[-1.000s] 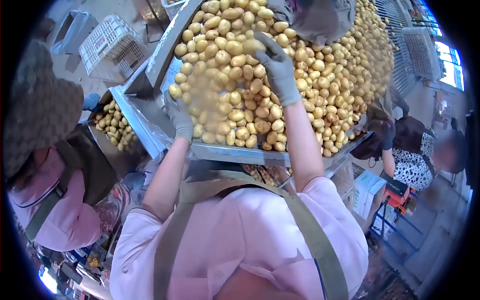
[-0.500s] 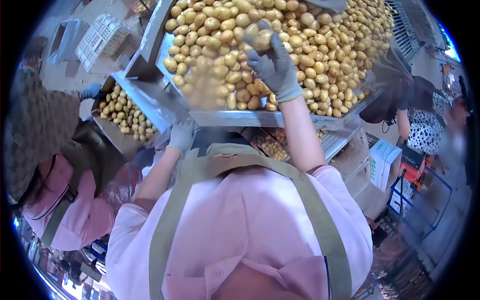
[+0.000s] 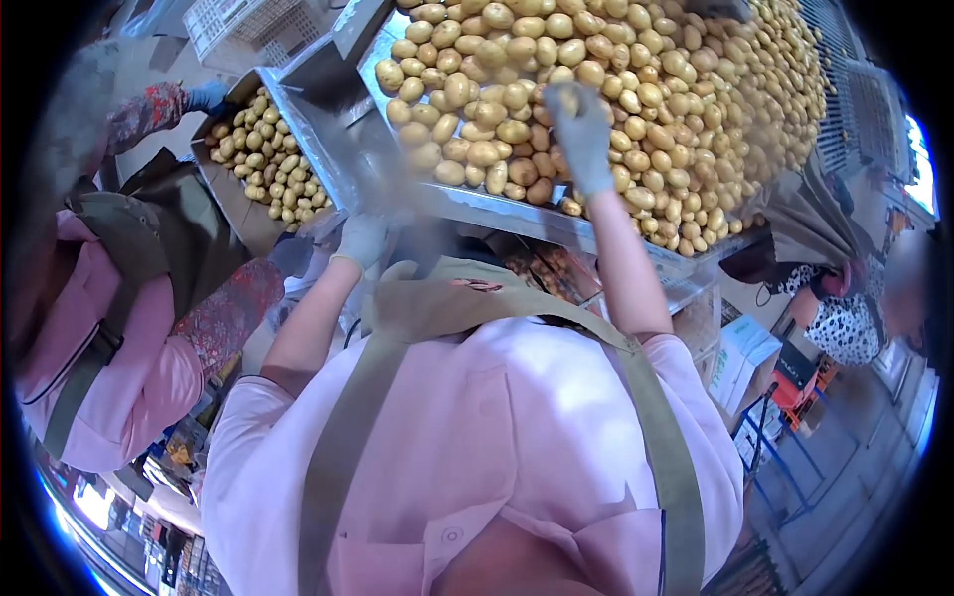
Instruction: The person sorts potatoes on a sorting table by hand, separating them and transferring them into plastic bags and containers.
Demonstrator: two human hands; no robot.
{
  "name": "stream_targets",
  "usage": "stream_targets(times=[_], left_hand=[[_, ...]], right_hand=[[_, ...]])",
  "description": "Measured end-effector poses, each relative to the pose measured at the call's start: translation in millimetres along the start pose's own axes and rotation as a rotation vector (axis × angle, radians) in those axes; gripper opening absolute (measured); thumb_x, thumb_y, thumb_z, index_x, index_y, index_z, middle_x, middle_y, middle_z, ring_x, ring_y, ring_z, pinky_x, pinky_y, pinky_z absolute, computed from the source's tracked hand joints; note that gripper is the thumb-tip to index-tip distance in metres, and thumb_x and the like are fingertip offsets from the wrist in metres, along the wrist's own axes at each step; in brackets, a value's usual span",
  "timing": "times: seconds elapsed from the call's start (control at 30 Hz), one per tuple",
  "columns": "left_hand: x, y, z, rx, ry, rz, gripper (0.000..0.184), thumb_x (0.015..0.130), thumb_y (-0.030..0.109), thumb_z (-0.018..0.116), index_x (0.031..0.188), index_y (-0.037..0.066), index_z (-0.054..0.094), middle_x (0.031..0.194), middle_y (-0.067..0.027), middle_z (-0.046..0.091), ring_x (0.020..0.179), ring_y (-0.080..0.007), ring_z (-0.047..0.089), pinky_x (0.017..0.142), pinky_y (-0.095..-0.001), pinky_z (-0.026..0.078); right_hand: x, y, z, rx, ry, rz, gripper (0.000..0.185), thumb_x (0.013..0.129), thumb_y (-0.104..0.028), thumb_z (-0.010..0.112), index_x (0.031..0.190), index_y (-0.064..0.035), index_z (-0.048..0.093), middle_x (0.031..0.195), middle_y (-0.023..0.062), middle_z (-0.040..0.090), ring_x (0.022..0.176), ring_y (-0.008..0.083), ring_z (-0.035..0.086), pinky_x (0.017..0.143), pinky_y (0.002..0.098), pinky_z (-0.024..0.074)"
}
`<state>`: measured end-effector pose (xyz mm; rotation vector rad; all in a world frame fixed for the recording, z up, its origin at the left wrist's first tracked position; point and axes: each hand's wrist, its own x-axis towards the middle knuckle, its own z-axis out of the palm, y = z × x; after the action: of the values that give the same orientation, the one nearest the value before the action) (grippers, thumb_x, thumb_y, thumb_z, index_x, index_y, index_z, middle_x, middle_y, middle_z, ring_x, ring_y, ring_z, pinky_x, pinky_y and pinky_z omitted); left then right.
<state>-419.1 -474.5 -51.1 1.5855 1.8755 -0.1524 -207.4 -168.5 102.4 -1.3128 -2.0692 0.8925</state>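
Many yellow potatoes (image 3: 656, 109) cover a metal sorting table (image 3: 497, 211). Over them is my right hand (image 3: 581, 129) in a grey glove, its fingers curled round a potato (image 3: 569, 97). My left hand (image 3: 363, 236), also gloved, is low at the table's front left corner, next to the metal chute (image 3: 333, 109). Its fingers are blurred and partly hidden, so what it holds, if anything, does not show.
A box of potatoes (image 3: 266, 164) stands left of the chute, beside a co-worker in pink (image 3: 139, 368) with a blue glove (image 3: 206, 96). White crates (image 3: 253, 35) are behind. Another person (image 3: 845, 328) is at the right, near a white carton (image 3: 740, 360).
The view has shifted. My right hand has turned from open-fingered to curled over the potatoes. My left hand has moved from the table's left edge down to its front corner.
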Motion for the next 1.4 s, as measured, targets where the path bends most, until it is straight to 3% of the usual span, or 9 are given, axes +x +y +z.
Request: stream_targets(times=[0.1,0.33,0.73,0.9,1.0,1.13,1.2,1.27,1.4], left_hand=[[6,20,-55,-0.271,0.246,-0.088,0.026,0.091,0.018,0.056,0.11,0.003,0.067,0.099,-0.0231,0.068,0.096,-0.0393,0.065,0.09,-0.0466,0.05],[96,32,-137,-0.665,1.013,-0.159,0.037,0.092,0.02,0.059,0.126,0.006,0.059,0.123,-0.016,0.058,0.114,-0.0344,0.057,0.098,-0.0446,0.047],[183,38,-233,-0.037,0.219,-0.206,0.03,0.091,0.027,0.052,0.111,0.005,0.06,0.107,-0.0164,0.071,0.098,-0.0331,0.069,0.083,-0.0456,0.053],[146,36,-211,-0.605,0.541,-0.04,0.05,0.084,0.04,0.07,0.12,0.008,0.061,0.097,-0.0106,0.071,0.085,-0.0203,0.069,0.078,-0.0354,0.053],[88,115,-206,-0.596,0.481,0.118,0.057,0.086,0.034,0.074,0.135,0.011,0.056,0.098,-0.0092,0.067,0.084,-0.0203,0.066,0.079,-0.0352,0.053],[91,131,-191,-0.455,0.627,0.403,0.056,0.091,0.032,0.07,0.139,0.011,0.052,0.117,-0.0135,0.064,0.103,-0.0253,0.065,0.092,-0.0367,0.05],[116,100,-188,-0.056,0.958,0.4,0.043,0.098,0.029,0.061,0.136,0.011,0.055,0.124,-0.0143,0.062,0.104,-0.0246,0.065,0.093,-0.0359,0.05],[115,92,-207,-0.868,0.651,0.15,0.034,0.102,0.028,0.054,0.132,0.011,0.059,0.118,-0.0122,0.066,0.099,-0.0228,0.067,0.088,-0.0331,0.051],[107,83,-195,-0.671,0.536,0.186,0.036,0.106,0.029,0.049,0.13,0.004,0.06,0.114,-0.0083,0.067,0.1,-0.015,0.065,0.087,-0.0308,0.052]], right_hand=[[104,42,16,-0.448,0.19,-0.376,0.053,0.089,-0.045,0.066,0.131,-0.0145,0.06,0.138,0.0176,0.054,0.125,0.0385,0.05,0.101,0.0541,0.04],[122,-83,39,-0.782,-0.24,-0.275,0.039,0.088,-0.04,0.061,0.119,-0.0179,0.067,0.118,0.0169,0.065,0.108,0.0334,0.06,0.09,0.0476,0.0475],[-50,23,9,-0.694,-0.165,-0.39,0.056,0.085,-0.031,0.069,0.138,-0.0206,0.053,0.14,0.0123,0.048,0.131,0.0317,0.043,0.109,0.0586,0.0305],[-61,34,-1,-0.261,0.014,-0.313,0.054,0.09,-0.015,0.063,0.141,-0.0097,0.049,0.128,0.0148,0.058,0.113,0.0321,0.057,0.097,0.0411,0.0455],[-63,1,-3,0.76,-0.25,0.414,0.05,0.103,-0.039,0.051,0.146,-0.0128,0.044,0.129,0.0143,0.059,0.102,0.0253,0.065,0.087,0.0357,0.0546],[-71,1,-9,0.427,-0.293,0.11,0.061,0.087,-0.003,0.061,0.144,-0.0025,0.04,0.131,0.0194,0.06,0.105,0.0278,0.064,0.09,0.0376,0.0522],[-74,-1,-16,0.582,-0.257,0.227,0.054,0.088,-0.008,0.06,0.141,-0.0052,0.046,0.132,0.0153,0.06,0.106,0.03,0.062,0.091,0.039,0.051],[-76,-7,-31,0.465,-0.218,0.139,0.045,0.094,-0.018,0.056,0.138,-0.0074,0.052,0.131,0.0109,0.061,0.103,0.0289,0.061,0.089,0.0376,0.0508],[-89,6,-49,0.653,-0.22,0.035,0.046,0.103,-0.029,0.05,0.142,-0.0031,0.045,0.123,0.0105,0.062,0.088,0.0147,0.06,0.078,0.027,0.0514]])
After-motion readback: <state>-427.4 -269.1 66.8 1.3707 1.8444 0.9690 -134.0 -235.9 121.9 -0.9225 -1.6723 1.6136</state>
